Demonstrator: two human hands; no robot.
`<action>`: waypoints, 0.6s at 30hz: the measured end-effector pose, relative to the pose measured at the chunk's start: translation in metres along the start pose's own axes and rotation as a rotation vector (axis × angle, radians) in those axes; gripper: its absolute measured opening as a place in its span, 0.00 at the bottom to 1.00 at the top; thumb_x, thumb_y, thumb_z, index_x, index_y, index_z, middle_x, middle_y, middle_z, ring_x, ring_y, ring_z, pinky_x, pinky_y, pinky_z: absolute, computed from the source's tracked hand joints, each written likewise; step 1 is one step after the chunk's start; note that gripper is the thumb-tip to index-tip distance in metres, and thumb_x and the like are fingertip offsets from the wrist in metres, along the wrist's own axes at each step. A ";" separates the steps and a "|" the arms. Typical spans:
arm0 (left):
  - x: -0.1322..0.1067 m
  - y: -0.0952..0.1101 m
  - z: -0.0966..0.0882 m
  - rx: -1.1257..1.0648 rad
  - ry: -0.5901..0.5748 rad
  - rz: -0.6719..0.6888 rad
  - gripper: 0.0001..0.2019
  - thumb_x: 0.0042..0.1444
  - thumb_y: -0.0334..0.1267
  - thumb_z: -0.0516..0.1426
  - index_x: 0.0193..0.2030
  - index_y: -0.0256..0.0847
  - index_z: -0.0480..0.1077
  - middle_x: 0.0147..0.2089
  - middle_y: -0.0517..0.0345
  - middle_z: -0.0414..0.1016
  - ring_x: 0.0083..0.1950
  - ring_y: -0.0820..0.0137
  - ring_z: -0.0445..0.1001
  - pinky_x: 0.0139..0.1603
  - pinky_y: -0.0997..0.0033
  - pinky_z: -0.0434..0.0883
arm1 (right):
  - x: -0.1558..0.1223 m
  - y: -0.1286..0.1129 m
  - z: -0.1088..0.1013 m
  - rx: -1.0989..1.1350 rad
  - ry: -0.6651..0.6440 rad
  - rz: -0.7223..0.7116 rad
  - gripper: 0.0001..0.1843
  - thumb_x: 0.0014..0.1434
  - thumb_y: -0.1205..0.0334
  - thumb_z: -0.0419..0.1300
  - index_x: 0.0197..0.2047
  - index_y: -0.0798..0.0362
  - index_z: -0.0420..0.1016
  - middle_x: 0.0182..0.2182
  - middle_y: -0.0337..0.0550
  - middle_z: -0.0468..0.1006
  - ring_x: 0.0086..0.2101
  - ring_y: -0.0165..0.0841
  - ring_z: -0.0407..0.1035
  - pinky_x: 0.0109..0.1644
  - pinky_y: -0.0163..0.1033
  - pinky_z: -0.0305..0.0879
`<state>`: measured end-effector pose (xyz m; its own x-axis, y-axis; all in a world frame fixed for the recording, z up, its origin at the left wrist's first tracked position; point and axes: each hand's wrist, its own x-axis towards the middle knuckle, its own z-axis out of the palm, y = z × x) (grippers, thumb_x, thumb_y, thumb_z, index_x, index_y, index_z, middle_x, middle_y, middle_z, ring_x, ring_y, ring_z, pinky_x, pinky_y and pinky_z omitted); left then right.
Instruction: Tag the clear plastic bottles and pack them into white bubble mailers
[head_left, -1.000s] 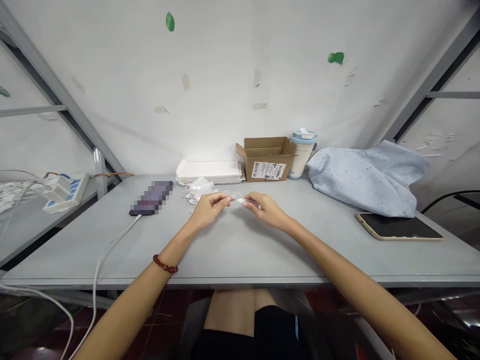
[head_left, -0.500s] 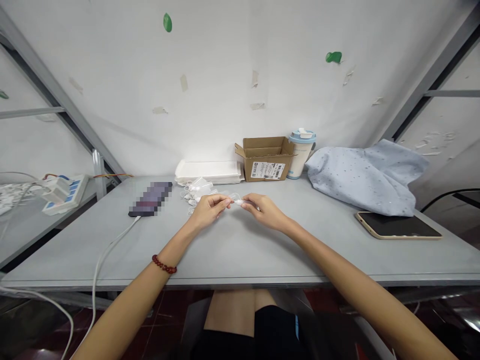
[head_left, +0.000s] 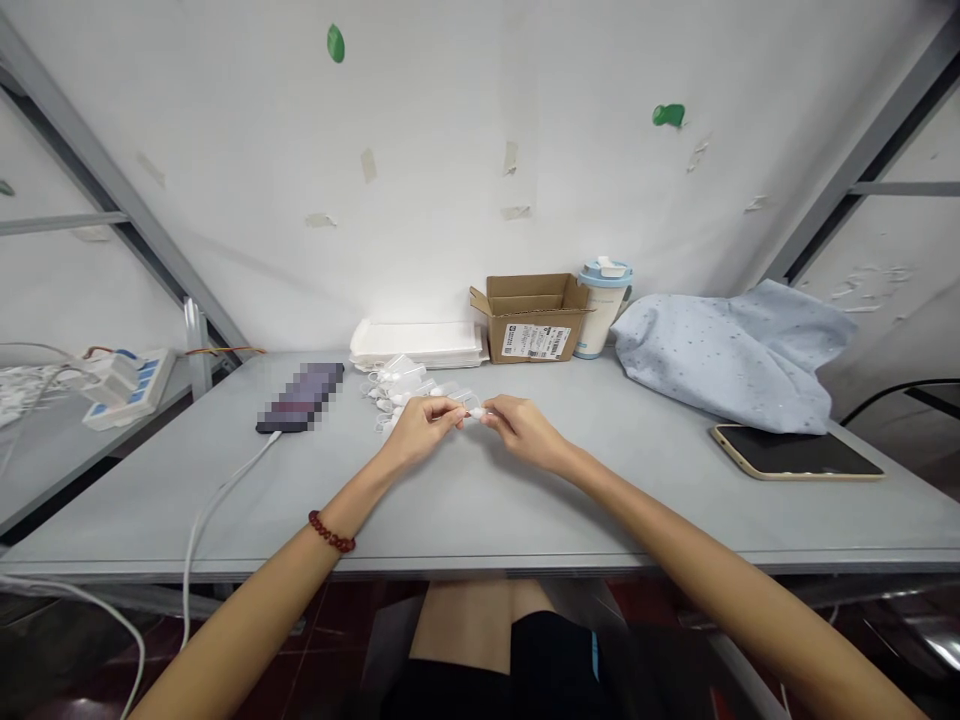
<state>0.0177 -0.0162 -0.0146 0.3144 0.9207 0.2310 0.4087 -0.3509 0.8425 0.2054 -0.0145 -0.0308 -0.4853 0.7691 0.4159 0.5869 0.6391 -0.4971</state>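
right hand (head_left: 525,432) before box (head_left: 535,342) | cup (head_left: 600,315) right of box | cloth (head_left: 727,350) beside cup

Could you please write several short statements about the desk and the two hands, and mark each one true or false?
1. The left hand and the right hand both have fingertips at a small white piece. True.
2. The bracelet is on the right wrist. False: the bracelet is on the left wrist.
3. The cardboard box stands open beside a lidded cup. True.
4. The pale blue cloth lies left of the box. False: the cloth lies right of the cup.
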 end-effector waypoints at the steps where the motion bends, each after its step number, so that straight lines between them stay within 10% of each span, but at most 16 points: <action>1: 0.000 0.000 0.000 -0.002 -0.001 -0.001 0.13 0.51 0.44 0.55 0.22 0.37 0.70 0.19 0.62 0.67 0.25 0.74 0.64 0.25 0.75 0.61 | 0.000 0.000 0.000 -0.006 -0.001 -0.001 0.09 0.62 0.67 0.51 0.37 0.58 0.71 0.31 0.47 0.75 0.31 0.31 0.66 0.36 0.34 0.59; 10: 0.000 -0.004 0.000 0.049 -0.001 0.068 0.12 0.52 0.43 0.54 0.25 0.37 0.73 0.26 0.57 0.75 0.30 0.70 0.71 0.31 0.73 0.66 | -0.003 0.006 0.007 0.017 0.018 -0.024 0.08 0.62 0.67 0.51 0.38 0.58 0.71 0.30 0.46 0.73 0.31 0.31 0.66 0.37 0.36 0.62; 14: 0.002 -0.004 -0.016 0.201 0.175 0.172 0.12 0.54 0.41 0.53 0.30 0.38 0.74 0.30 0.56 0.77 0.32 0.69 0.72 0.32 0.73 0.65 | 0.015 -0.016 -0.014 0.031 0.304 -0.115 0.09 0.61 0.63 0.54 0.43 0.58 0.70 0.40 0.51 0.72 0.42 0.37 0.66 0.47 0.43 0.64; 18: 0.007 -0.019 -0.034 0.406 0.426 0.214 0.11 0.56 0.39 0.52 0.30 0.39 0.74 0.30 0.56 0.76 0.30 0.70 0.69 0.32 0.71 0.65 | -0.061 -0.077 -0.024 0.096 0.373 -0.348 0.11 0.64 0.63 0.51 0.48 0.52 0.69 0.40 0.47 0.73 0.43 0.35 0.67 0.47 0.44 0.66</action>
<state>-0.0167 0.0023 -0.0123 0.0909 0.7807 0.6183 0.6939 -0.4950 0.5230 0.2052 -0.1112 0.0005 -0.3670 0.4689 0.8033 0.3613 0.8677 -0.3414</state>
